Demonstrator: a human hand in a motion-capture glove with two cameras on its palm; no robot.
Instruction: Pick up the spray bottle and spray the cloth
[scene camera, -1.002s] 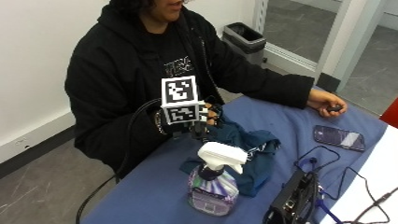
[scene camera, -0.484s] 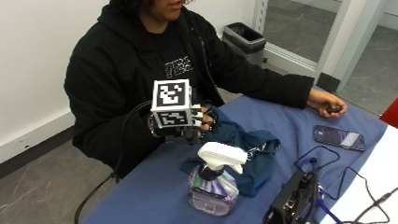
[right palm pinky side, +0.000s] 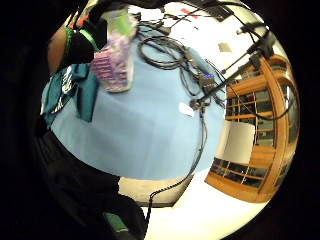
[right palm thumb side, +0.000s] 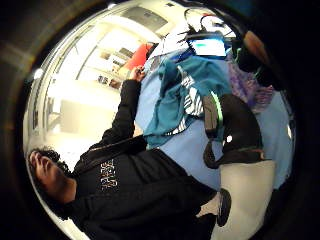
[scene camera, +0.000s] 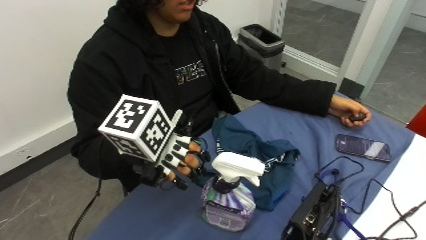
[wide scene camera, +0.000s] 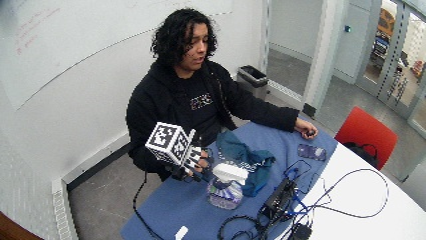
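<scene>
Spray bottle stands upright on the blue desk just beside the teal cloth, while the gloved right hand, its grip loosely curled and empty, has come closer to the bottle's neck.

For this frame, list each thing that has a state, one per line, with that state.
spray bottle: upright on the blue table, not held.
cloth: crumpled in a heap behind the bottle.
right hand: beside the bottle's head, fingers loosely curled, holding nothing.
phone: lying flat on the table.
bare hand: resting at the table's far edge.
</scene>
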